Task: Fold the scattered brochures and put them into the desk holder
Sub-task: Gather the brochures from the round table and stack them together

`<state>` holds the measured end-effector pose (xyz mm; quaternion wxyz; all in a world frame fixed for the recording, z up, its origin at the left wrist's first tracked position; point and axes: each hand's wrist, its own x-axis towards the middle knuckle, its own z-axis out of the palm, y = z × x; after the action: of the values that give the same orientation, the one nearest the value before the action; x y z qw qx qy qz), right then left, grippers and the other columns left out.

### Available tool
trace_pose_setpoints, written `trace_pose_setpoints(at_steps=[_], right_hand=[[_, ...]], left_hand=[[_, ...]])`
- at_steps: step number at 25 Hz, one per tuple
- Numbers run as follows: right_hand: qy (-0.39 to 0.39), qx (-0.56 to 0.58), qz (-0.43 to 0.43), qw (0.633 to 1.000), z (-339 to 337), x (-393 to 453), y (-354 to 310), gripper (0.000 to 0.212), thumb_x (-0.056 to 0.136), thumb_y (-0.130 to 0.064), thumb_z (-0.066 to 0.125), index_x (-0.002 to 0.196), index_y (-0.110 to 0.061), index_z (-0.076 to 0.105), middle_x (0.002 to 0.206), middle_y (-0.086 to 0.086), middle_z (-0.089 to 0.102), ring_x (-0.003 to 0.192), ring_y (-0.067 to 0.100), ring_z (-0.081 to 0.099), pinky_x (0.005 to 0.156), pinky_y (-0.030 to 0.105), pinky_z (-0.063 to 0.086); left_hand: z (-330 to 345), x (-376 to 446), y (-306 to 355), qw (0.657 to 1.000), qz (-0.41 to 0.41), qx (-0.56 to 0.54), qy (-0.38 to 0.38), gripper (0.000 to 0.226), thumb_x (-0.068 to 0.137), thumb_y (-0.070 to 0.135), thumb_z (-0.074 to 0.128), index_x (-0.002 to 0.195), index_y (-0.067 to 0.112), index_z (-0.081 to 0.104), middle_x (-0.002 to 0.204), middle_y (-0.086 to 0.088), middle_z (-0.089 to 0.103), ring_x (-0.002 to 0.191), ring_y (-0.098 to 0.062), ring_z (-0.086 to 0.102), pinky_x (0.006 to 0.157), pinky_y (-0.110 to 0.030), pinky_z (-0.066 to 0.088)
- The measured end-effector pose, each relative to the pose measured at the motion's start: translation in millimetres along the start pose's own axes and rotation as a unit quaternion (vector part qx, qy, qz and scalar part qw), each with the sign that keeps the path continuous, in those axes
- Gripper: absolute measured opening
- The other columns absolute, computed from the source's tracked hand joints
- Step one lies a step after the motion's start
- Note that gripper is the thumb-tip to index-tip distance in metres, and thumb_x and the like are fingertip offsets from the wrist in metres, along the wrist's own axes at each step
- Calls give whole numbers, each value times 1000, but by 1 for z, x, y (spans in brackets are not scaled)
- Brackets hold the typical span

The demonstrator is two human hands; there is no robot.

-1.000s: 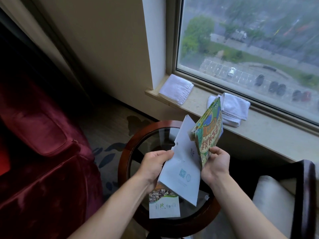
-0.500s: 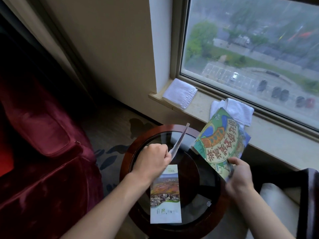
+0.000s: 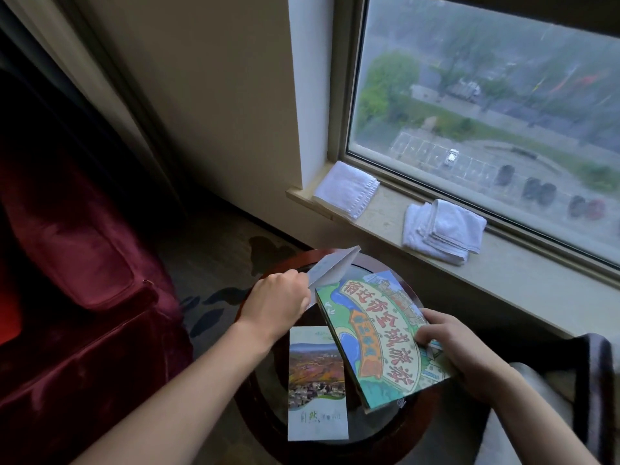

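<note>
left hand [image 3: 280, 302] fingers pinch white folded sheet [image 3: 330, 270]; right hand [image 3: 459, 350] fingers grip green map brochure [image 3: 375, 337] over round bench [image 3: 407, 427]; photo brochure [image 3: 317, 384] flat on bench.

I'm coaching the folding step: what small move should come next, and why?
Probably lay the white sheet flat and press its crease. The left hand pinches it half-folded above the round table, while the right hand already holds the green map brochure down. No holder is in view.
</note>
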<state>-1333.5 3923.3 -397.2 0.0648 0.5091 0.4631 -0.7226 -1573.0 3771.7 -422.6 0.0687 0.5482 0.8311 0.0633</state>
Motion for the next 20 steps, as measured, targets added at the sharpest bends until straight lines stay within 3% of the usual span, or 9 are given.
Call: trace_pose_setpoints(at_steps=[4,8,11,13,15,18,20], right_hand=[[45,2,11,999,3,10,3,31,89,13,47,113,3,64,100,27,74,73,35,76,49,32,57],[135,19,-8,991,28,29,11,23,90,8,52,108,-2,61,96,19,76,75,32,77,69,46,64],[180,21,-33,983,51,38,18,19,90,3,52,103,-9,59,90,12,76,66,22,77,57,39,63],[174,80,-20,981,58,40,22,19,92,2,51,105,-11,58,93,15,77,71,28,78,61,44,64],[165,127,12,978,57,40,24,18,93,1,51,105,-10,57,90,18,77,71,32,77,53,40,61],[163,134,46,976,58,37,29,14,93,2,51,102,-6,56,83,20,76,60,29,75,41,29,53],[172,105,33,979,60,39,35,17,94,2,50,105,-8,56,90,18,76,63,27,76,42,27,52]], left_hand=[[-1,-5,-2,999,23,32,-23,16,102,24,49,91,16,57,97,-6,68,85,-23,69,57,-29,41],[6,-7,14,991,65,83,-83,6,103,24,51,103,18,54,107,-5,64,94,-19,66,67,-30,49],[9,-7,22,987,52,109,-105,13,100,27,57,107,17,54,110,-5,63,96,-18,65,68,-28,45],[10,-8,24,979,53,152,-128,13,100,22,58,110,15,56,110,-6,64,97,-21,66,67,-30,46],[13,-10,24,966,72,185,-165,15,98,16,59,113,12,59,111,-9,65,99,-26,67,67,-33,46],[15,-14,22,963,82,166,-193,20,96,18,63,115,12,60,114,-10,65,102,-28,68,70,-34,47],[16,-16,19,970,80,138,-182,21,95,17,65,115,13,59,114,-10,66,103,-27,68,75,-36,52]])
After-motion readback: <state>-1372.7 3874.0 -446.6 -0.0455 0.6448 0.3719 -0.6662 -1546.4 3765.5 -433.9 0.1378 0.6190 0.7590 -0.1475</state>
